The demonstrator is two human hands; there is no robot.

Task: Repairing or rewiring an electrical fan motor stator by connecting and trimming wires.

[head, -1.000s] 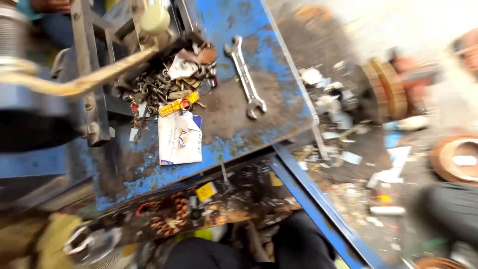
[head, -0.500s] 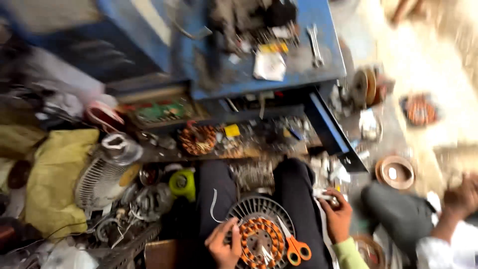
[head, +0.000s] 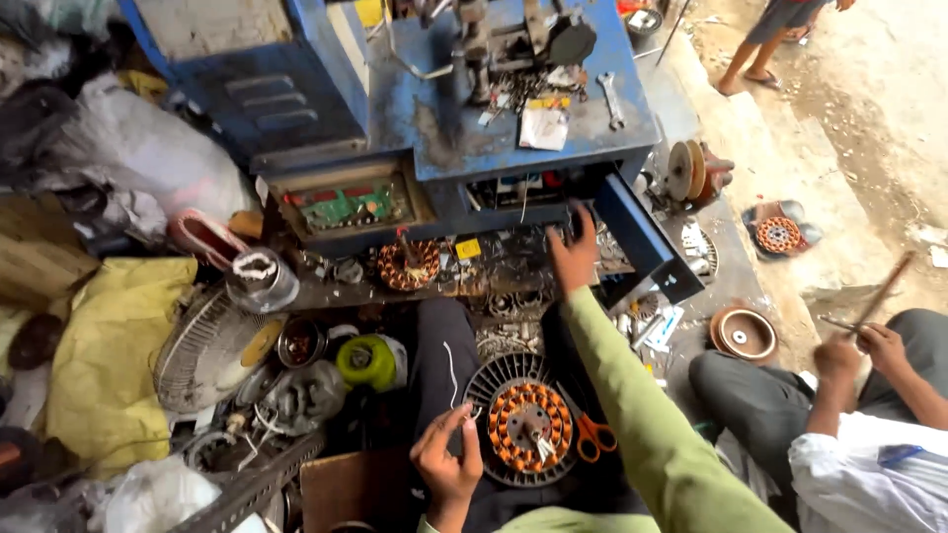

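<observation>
Stator [head: 531, 422] with copper windings sits in the person's lap, looks heavy and stiff; take the outer ribbed rim, not the fragile wires. Left hand [head: 446, 462] curls loosely beside it, right hand [head: 574, 255] reaches, fingers spread, toward the blue worktop [head: 464, 138].

Left hand [head: 446, 460] beside stator [head: 530, 425], right hand [head: 574, 252] reaching drawer [head: 553, 259]

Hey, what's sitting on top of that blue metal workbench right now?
On the blue workbench: a wrench, a white packet, small loose parts and a mounted machine. Whatever lies beneath the machine is hidden.
</observation>
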